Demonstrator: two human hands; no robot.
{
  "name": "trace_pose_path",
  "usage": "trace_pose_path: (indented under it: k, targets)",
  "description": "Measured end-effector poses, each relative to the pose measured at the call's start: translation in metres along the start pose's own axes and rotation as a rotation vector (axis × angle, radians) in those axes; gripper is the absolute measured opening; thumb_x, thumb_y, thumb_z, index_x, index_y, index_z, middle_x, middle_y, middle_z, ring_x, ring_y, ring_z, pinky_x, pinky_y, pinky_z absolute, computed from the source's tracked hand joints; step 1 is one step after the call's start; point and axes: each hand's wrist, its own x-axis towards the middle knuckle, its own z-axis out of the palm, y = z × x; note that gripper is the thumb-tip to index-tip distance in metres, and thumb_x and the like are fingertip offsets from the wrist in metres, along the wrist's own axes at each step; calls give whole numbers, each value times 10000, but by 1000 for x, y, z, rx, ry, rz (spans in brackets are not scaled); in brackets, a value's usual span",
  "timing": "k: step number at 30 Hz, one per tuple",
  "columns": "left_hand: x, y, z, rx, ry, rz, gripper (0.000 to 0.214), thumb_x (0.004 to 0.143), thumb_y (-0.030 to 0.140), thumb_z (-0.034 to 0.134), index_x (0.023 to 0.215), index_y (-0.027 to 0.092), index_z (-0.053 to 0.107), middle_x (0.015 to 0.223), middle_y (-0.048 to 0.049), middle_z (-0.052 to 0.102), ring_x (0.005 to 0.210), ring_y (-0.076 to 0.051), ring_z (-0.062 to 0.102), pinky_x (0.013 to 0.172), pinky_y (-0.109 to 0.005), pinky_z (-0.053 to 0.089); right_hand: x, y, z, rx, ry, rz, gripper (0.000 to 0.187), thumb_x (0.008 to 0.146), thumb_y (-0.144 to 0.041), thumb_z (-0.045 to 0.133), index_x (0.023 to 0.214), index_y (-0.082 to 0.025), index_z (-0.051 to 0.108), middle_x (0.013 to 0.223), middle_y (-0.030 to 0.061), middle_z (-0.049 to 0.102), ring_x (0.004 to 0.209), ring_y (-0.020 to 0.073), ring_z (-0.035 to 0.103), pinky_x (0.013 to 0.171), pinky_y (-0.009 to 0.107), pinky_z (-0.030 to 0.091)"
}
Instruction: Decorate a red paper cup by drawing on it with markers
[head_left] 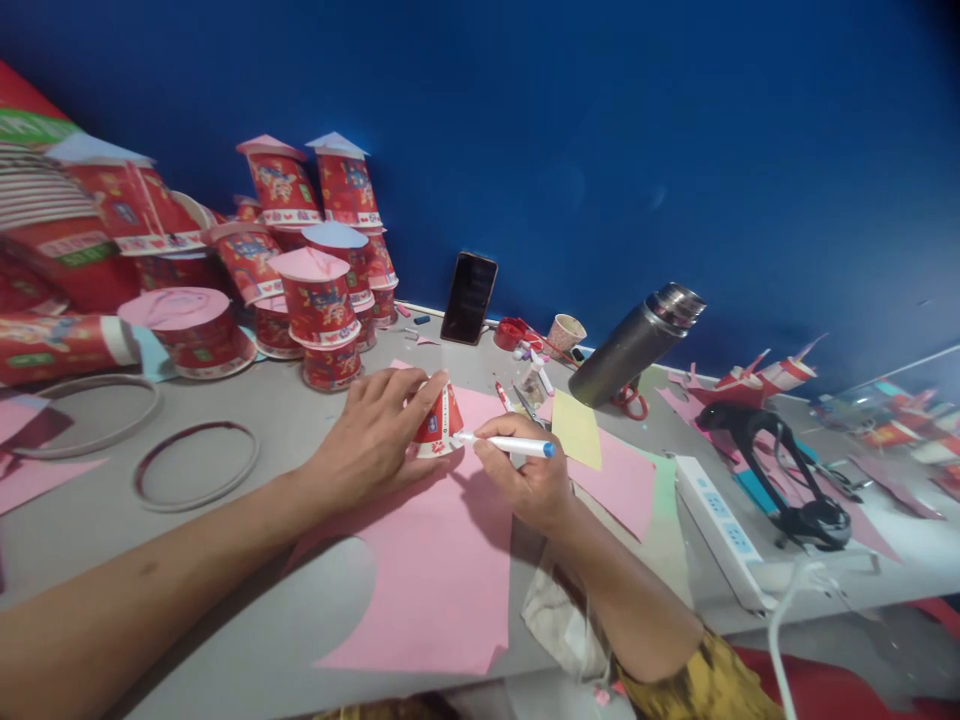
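My left hand (375, 430) is wrapped round a small red paper cup (440, 423) that stands upside down on a pink paper sheet (435, 580). My right hand (525, 475) pinches a white marker with a blue end (514, 445); its tip touches the cup's rim on the right side. The pink sheet has a round piece cut out of its left edge. Both forearms reach in from the bottom of the view.
Stacks of red decorated cups (315, 290) topped with pink and blue paper stand at the back left. Two loose rings (196, 465) lie left. A phone (469, 298), a metal flask (637, 345), scissors (634, 400), a yellow sheet (576, 430), a power strip (716, 520) and a black stand (780, 465) sit right.
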Motion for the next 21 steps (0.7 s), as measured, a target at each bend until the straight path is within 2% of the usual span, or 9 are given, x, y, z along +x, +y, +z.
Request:
trace_pose_path:
  k: [4,8,14,21]
  targets:
    - [0,4,-5,-19,-27,41,784,1011,605,615,1650,202,404,1433,-227,620,1322,-450,543,1060,-580,422,0,1,-1,-12,-11,3,114,981,-273,651,918,-222,731,805,28,773,649,157,685,639,272,539]
    - [1,4,-6,-26,-40,11,857,984,618,654,1655,164,376,1428,-233,640,1302,-453,553,1056,-580,415,-1,0,0,-25,-39,-57,97,980,-270,665,920,-226,727,827,40,778,660,164,682,673,290,557]
    - [3,2,-5,1,-50,-6,800,953,626,700,1563,164,464,1399,-218,657,1282,-430,560,1043,-549,424,-3,3,2,-62,-23,-83,99,1012,-260,658,952,-220,726,840,40,784,673,162,700,664,280,554]
    - [1,1,-4,30,-4,39,768,945,577,731,1538,155,487,1354,-217,659,1239,-418,574,995,-537,433,-3,6,5,-76,-59,-100,85,1025,-249,651,979,-216,715,867,43,789,658,155,694,663,278,553]
